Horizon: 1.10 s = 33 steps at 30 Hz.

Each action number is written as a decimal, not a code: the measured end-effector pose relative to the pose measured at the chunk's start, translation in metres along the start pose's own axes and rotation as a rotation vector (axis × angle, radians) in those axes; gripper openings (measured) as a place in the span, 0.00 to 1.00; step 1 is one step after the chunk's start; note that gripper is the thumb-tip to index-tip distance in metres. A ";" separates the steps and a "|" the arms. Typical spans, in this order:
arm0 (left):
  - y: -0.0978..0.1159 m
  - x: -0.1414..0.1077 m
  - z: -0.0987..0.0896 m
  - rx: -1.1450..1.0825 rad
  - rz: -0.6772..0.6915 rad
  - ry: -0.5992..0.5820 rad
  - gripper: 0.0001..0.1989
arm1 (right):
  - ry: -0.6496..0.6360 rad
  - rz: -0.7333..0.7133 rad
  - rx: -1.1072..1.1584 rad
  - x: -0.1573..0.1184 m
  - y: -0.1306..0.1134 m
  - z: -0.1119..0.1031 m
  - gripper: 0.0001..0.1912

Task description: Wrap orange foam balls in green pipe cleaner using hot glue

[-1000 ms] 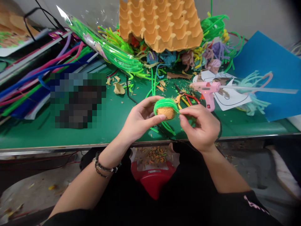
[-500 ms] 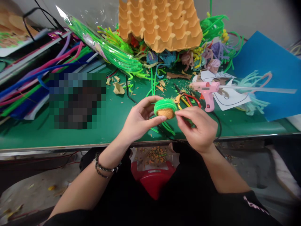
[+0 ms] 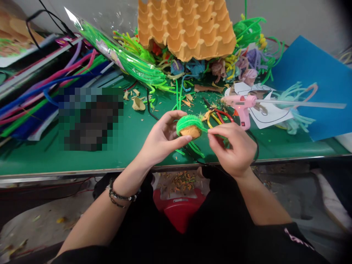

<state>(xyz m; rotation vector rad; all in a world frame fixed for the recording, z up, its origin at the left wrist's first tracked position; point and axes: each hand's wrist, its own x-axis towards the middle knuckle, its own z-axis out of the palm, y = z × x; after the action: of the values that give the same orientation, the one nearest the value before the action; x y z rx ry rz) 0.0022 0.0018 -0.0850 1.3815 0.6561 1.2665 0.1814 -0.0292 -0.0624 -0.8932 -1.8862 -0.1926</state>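
A small round tan piece [image 3: 190, 132], wrapped round its upper part with fuzzy green stems [image 3: 189, 121], is held above the green table. My left hand [image 3: 162, 139] grips it from the left, thumb on its lower front and fingers behind. From its right side a green stem end runs out to my right hand [image 3: 233, 148], which pinches it between thumb and forefinger. Red-and-yellow-handled pliers [image 3: 217, 116] lie just beyond my right hand, beside a pink glue gun [image 3: 242, 106] with a clear glue stick.
An orange egg tray [image 3: 187, 29] rests on piled coloured stems at the back. Bagged green stems [image 3: 132, 66] lie left of it. On the right are white paper [image 3: 271, 115] and a blue sheet [image 3: 310, 80]. Dark cables cross the table [image 3: 132, 154].
The wrapped piece has moved slightly left and tilted in my left hand. My right hand is a little farther from it, and more of the green stem shows between them.
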 end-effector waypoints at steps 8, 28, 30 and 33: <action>0.007 -0.001 -0.002 0.043 -0.084 -0.150 0.21 | -0.025 0.019 0.023 0.002 -0.003 0.000 0.08; 0.006 -0.004 0.001 0.631 0.333 -0.084 0.20 | -0.022 0.123 0.023 0.003 -0.003 -0.002 0.05; 0.007 -0.004 0.002 0.677 0.362 -0.082 0.20 | -0.017 0.113 0.013 0.002 -0.003 -0.001 0.05; 0.008 -0.005 0.002 0.742 0.403 -0.077 0.21 | -0.014 0.104 -0.015 0.002 -0.003 -0.001 0.06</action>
<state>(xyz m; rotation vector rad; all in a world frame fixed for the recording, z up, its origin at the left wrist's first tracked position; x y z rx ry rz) 0.0009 -0.0050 -0.0788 2.2481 0.8700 1.3248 0.1795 -0.0313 -0.0593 -1.0021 -1.8476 -0.1374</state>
